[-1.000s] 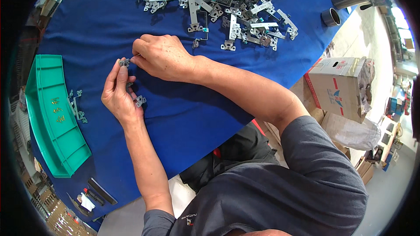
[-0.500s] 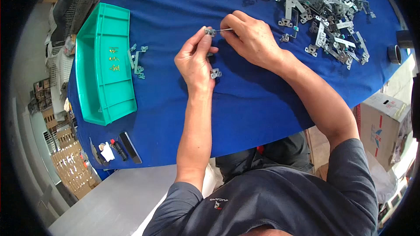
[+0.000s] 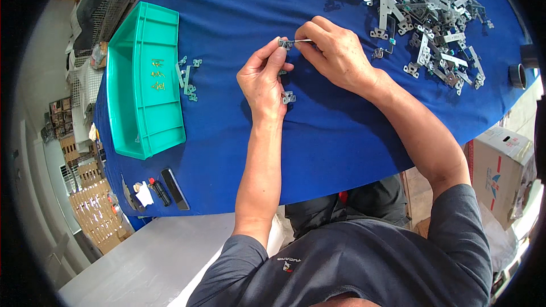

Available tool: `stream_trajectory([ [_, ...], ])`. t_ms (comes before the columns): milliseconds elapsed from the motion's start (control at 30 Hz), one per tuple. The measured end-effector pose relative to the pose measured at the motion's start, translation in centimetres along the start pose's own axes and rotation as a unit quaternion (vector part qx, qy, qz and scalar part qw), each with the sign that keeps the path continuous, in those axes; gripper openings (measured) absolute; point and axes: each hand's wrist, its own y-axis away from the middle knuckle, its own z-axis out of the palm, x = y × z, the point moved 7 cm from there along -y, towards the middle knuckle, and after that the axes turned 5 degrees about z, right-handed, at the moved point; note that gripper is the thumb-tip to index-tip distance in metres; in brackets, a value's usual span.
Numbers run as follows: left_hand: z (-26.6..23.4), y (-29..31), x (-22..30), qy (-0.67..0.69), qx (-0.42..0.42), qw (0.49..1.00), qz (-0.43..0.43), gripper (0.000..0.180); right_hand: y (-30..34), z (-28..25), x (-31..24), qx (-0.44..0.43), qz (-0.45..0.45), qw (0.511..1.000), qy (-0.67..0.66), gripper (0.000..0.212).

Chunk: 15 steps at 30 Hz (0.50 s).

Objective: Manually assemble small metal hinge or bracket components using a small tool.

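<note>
Near the upper middle of the frame, the left hand [image 3: 263, 79] and the right hand [image 3: 335, 51] meet over the blue desk [image 3: 318, 136]. Both pinch one small metal bracket [image 3: 286, 42] between thumb and fingertips: the left hand holds its grey end, the right hand holds the thin bright strip at its right. Just below the left hand, a second small bracket [image 3: 288, 98] lies on the cloth. A big pile of metal brackets [image 3: 415, 5] fills the upper right. At the left stands a green plastic tray [image 3: 142, 79] with yellow marks on its floor, and a few brackets [image 3: 189, 78] lie just beside it. At the lower right edge, below the desk, stands a white cardboard box [image 3: 500, 170] with a red and blue label.
</note>
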Motion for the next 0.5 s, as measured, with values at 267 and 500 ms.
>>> stream_trajectory([
  [267, 0.48, 0.09, 0.15, -0.035, -0.012, 0.999, 0.004, 0.021, 0.15, -0.42, 0.04, 0.002, -0.004, 1.000, 0.000, 0.012],
  [500, 0.17, 0.08, 0.19, -0.073, 0.003, 0.997, 0.025, 0.023, -0.03, -0.06, -0.15, 0.007, -0.005, 1.000, 0.026, 0.014],
])
